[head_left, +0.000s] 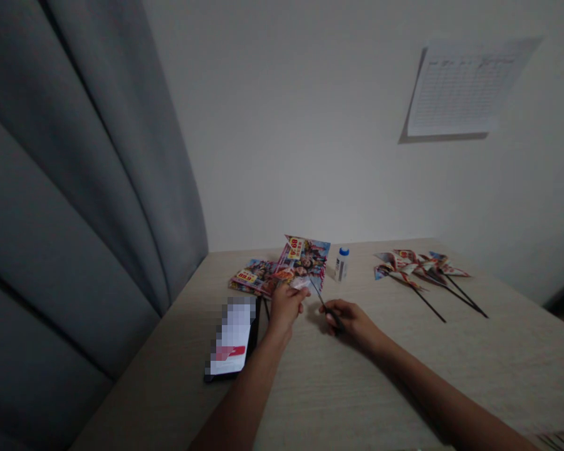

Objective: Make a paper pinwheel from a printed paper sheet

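My left hand [286, 305] is closed on the lower edge of a colourful printed paper sheet [305, 255], which is held up off the table. In my right hand [355, 322] is a pair of scissors [333, 316] with dark handles. Their blades point up and left, against the sheet's lower right part; whether they are parted is too small to tell. Just behind my left hand lies a stack of similar printed papers [250, 275], partly covered by the held sheet. A small white glue bottle [341, 267] with a blue cap stands to the sheet's right.
Several paper pinwheels [407, 268] on dark sticks lie at the right of the light wooden table [404, 376]. Left of my forearm rests a device [235, 332] with a lit, partly blurred screen. A grey curtain [122, 156] borders the left side. A printed sheet hangs on the wall.
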### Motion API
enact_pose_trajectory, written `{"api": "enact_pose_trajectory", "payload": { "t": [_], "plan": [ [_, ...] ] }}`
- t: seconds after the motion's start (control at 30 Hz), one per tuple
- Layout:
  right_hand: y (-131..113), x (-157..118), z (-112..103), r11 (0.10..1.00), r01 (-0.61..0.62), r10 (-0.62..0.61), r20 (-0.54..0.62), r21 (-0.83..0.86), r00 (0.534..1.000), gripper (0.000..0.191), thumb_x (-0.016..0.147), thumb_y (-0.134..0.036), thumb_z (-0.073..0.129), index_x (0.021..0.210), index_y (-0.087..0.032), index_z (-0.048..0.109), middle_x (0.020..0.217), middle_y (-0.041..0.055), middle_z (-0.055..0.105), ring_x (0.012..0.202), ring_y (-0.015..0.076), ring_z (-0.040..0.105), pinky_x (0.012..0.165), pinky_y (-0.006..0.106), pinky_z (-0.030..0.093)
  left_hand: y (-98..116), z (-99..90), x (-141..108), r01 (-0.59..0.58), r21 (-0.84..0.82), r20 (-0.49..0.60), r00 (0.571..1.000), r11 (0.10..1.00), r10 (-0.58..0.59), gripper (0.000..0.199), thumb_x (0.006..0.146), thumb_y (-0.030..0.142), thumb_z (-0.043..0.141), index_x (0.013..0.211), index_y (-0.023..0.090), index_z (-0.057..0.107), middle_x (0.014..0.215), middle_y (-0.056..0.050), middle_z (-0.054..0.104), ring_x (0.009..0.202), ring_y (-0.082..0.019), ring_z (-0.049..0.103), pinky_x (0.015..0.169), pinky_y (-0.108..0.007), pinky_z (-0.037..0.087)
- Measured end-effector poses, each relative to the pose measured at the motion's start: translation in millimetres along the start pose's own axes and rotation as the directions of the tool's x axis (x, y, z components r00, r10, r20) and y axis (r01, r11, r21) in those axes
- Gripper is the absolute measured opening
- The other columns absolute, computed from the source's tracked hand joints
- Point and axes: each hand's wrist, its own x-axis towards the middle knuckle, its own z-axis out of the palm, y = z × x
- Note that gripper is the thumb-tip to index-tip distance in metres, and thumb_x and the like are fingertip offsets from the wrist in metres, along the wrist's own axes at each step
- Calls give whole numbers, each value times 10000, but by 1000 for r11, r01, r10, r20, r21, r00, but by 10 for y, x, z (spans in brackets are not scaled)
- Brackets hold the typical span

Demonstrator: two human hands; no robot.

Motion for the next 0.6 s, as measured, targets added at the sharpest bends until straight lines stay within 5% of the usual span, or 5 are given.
{"api": "enact_pose_trajectory", "payload": {
  "t": [0.6],
  "plan": [
    [-113, -27, 29, 999, 14, -14, -9, -45, 1000, 523, 758, -608, 708, 978, -136, 652, 607, -13, 582, 567, 119, 505, 563, 262, 366, 10, 14, -27, 10, 13, 2, 1000, 1000, -10, 277, 630, 339, 788, 720, 158, 598, 686, -25, 712, 354, -30, 421, 345, -154, 206]
  ]
}}
